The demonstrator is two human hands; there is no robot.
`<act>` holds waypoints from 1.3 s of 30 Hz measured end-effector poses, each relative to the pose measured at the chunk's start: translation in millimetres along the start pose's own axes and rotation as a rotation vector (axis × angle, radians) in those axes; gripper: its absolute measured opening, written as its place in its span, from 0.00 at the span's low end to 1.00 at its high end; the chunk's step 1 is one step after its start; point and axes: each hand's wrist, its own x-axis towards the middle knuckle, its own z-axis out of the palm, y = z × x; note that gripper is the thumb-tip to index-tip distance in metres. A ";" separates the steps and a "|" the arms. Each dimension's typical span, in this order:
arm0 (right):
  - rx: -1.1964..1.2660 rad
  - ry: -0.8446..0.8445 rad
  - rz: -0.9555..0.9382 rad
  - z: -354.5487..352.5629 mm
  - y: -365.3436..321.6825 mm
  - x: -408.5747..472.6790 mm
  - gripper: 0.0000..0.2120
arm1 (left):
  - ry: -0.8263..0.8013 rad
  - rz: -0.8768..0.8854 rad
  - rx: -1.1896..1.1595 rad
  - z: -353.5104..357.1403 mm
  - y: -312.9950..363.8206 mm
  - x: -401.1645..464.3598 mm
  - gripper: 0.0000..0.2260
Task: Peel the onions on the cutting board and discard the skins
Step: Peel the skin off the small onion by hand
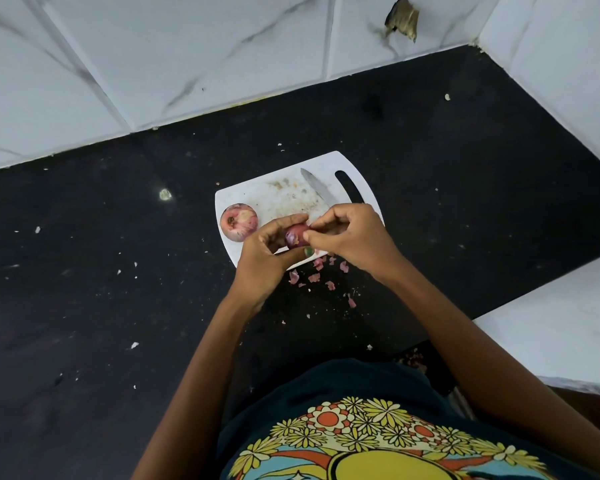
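A small red onion (294, 239) is held just above the near edge of the white cutting board (274, 199). My left hand (269, 258) grips it from the left and below. My right hand (349, 239) pinches at the onion's skin from the right with thumb and fingers. A second, larger onion (239, 222) with patchy pink skin lies on the board's left side. Several pink skin scraps (314, 277) lie on the black counter just in front of the board.
A knife (317, 188) lies on the board beyond my hands, its handle hidden behind my right hand. The black counter (118, 271) is speckled with small white bits. Tiled walls rise at the back and right; a white ledge (568, 323) sits at the near right.
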 end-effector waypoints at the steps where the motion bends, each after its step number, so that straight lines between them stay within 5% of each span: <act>1: -0.008 -0.014 0.001 1.0 -0.5 -0.8 0.09 | 0.003 0.002 0.001 -0.3 0.2 0.2 0.20; 23: -0.012 0.011 -0.002 -1.6 2.1 4.5 0.04 | -0.031 -0.058 -0.073 -3.8 -3.1 1.9 0.21; 30: 0.197 0.092 0.135 -0.5 9.3 1.2 0.04 | -0.037 -0.158 -0.324 -2.3 -6.2 0.9 0.20; 34: 0.020 0.146 0.158 0.5 23.2 4.4 0.05 | -0.035 -0.170 -0.375 -4.6 -7.0 1.0 0.21; 39: -0.254 0.003 0.090 2.6 24.1 4.7 0.08 | -0.002 -0.124 -0.255 -3.1 -10.2 1.8 0.22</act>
